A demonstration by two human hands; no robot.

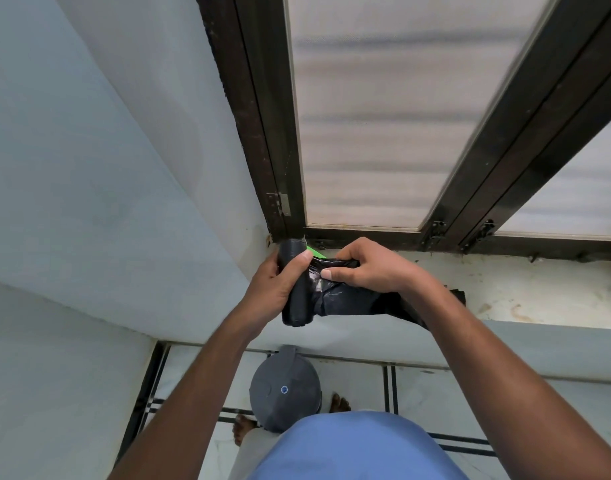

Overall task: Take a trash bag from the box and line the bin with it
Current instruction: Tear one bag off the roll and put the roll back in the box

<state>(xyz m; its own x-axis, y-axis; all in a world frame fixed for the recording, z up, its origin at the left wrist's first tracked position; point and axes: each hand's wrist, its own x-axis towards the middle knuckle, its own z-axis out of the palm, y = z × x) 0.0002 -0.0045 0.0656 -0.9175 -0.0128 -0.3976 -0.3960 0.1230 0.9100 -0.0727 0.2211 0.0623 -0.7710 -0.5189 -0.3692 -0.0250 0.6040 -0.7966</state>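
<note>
A black roll of trash bags (299, 303) stands upright in my left hand (280, 282), which is wrapped around its middle. My right hand (363, 268) pinches the loose black bag (352, 299) that runs off the roll to the right, under my forearm. Both hands are held above the window sill (525, 292). A bit of green (312, 251) shows behind the top of the roll; no box is visible. The grey bin (285, 389) with its lid shut stands on the floor below, between my feet and the wall.
A dark-framed window (383, 116) with frosted panes fills the upper right. A pale wall (106, 185) runs along the left. The tiled floor (425, 386) has dark stripes. My bare feet (340, 403) stand beside the bin.
</note>
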